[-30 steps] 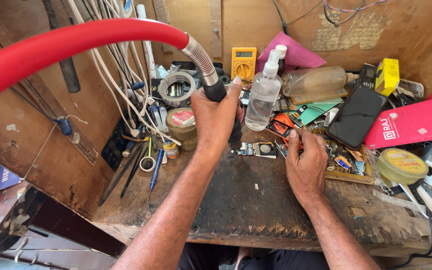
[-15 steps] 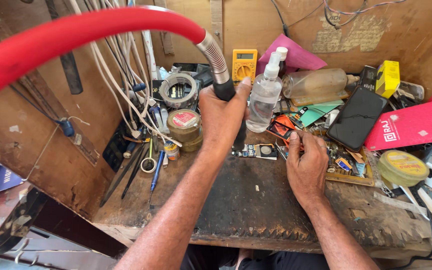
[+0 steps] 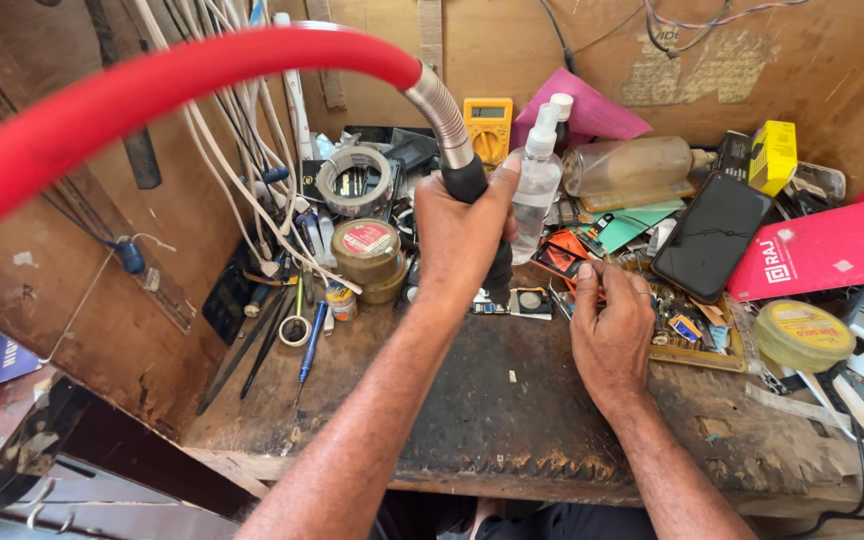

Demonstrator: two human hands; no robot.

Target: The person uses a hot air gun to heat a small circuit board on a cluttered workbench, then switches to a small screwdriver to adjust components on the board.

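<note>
Our left hand (image 3: pixel 462 235), clamped on the hot-air wand (image 3: pixel 472 185), has tilted it upright over the circuit board (image 3: pixel 512 300), while our right hand (image 3: pixel 612 335) pinches closed beside it.

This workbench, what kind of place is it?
Probably a small electronics repair bench: a yellow multimeter, a dark phone, and the left hand gripping a hot-air tool handle over a small circuit board.

Your left hand (image 3: pixel 462 235) grips matt black plastic under ribbed shiny metal; the hose (image 3: pixel 152 90) is smooth red rubber, the bench (image 3: pixel 512 420) rough wood.
</note>
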